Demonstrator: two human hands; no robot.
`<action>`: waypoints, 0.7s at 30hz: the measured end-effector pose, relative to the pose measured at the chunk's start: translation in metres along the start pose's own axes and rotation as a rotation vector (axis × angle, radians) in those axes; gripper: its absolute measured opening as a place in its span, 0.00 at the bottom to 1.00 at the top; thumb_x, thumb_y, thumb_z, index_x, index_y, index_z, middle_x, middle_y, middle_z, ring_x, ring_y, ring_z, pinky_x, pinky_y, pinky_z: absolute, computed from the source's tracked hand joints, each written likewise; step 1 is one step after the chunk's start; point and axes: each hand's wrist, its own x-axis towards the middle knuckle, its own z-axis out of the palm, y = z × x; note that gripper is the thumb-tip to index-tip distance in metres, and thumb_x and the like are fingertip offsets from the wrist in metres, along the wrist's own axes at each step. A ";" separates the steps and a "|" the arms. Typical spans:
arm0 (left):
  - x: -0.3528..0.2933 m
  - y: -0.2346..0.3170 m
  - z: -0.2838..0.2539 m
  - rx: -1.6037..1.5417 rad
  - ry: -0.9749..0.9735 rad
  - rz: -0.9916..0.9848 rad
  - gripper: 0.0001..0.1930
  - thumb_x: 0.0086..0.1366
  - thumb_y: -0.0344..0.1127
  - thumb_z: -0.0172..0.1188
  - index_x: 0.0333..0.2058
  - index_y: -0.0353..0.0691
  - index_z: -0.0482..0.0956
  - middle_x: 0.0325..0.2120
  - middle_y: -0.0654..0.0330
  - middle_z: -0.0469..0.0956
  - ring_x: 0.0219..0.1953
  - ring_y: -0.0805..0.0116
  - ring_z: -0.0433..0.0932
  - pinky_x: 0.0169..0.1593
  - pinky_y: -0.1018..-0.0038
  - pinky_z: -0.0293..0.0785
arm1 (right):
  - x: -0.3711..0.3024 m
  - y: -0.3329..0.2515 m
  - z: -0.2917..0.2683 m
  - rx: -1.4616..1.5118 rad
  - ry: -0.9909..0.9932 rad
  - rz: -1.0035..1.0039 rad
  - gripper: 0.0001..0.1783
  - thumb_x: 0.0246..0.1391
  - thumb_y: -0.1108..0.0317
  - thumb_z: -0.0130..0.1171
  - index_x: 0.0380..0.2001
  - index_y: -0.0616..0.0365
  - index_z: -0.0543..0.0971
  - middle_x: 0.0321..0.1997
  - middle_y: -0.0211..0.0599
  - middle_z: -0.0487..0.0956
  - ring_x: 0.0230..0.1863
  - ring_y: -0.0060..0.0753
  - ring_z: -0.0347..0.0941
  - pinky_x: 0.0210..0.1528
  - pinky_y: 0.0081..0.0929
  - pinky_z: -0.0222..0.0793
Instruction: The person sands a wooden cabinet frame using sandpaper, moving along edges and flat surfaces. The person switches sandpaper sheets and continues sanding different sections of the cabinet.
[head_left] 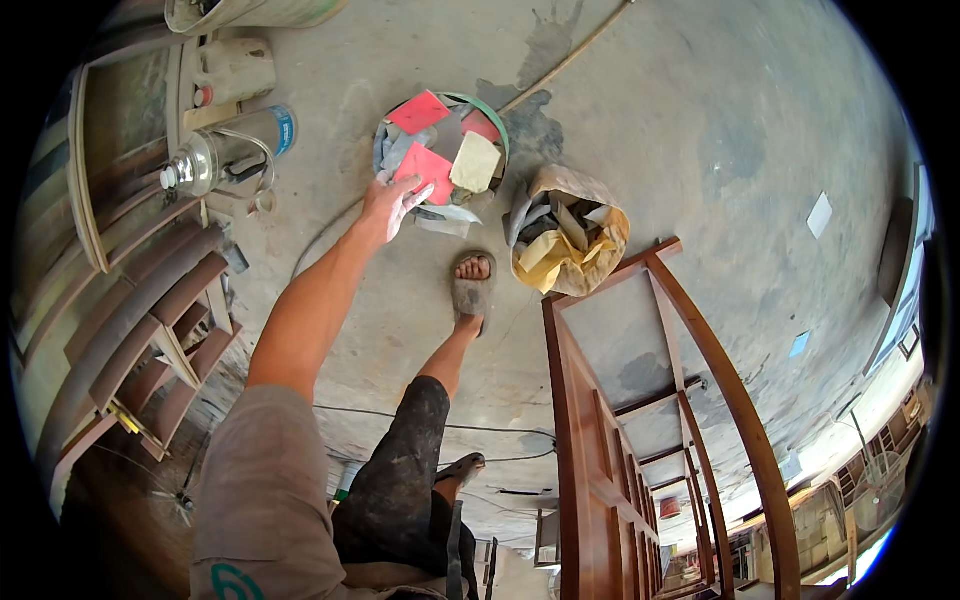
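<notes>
My left hand (388,207), its fingers dusted white, reaches to the near left rim of a round bucket (504,150) on the floor. It is closed on the edge of a red sheet (426,172) that looks like sandpaper. Beside it in the bucket lie another red sheet (418,112), a pale yellow sheet (475,162) and grey scraps (396,148). To the right stands an open sack (580,185) stuffed with grey and yellow pieces (553,257). My right hand is out of view.
A brown wooden frame (730,400) with slats rises at the right, close to the sack. Wooden parts (160,350) are stacked at the left, below a clear jug (205,165) and a canister (235,70). A thin stick (565,60) and a cable (440,427) lie on the floor.
</notes>
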 end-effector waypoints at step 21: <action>-0.009 0.001 0.004 -0.013 -0.078 -0.128 0.28 0.77 0.44 0.54 0.63 0.27 0.63 0.63 0.46 0.69 0.61 0.46 0.74 0.63 0.49 0.80 | 0.016 -0.002 0.001 -0.078 -0.005 -0.180 0.23 0.71 0.62 0.42 0.34 0.68 0.83 0.37 0.51 0.86 0.41 0.53 0.83 0.49 0.49 0.76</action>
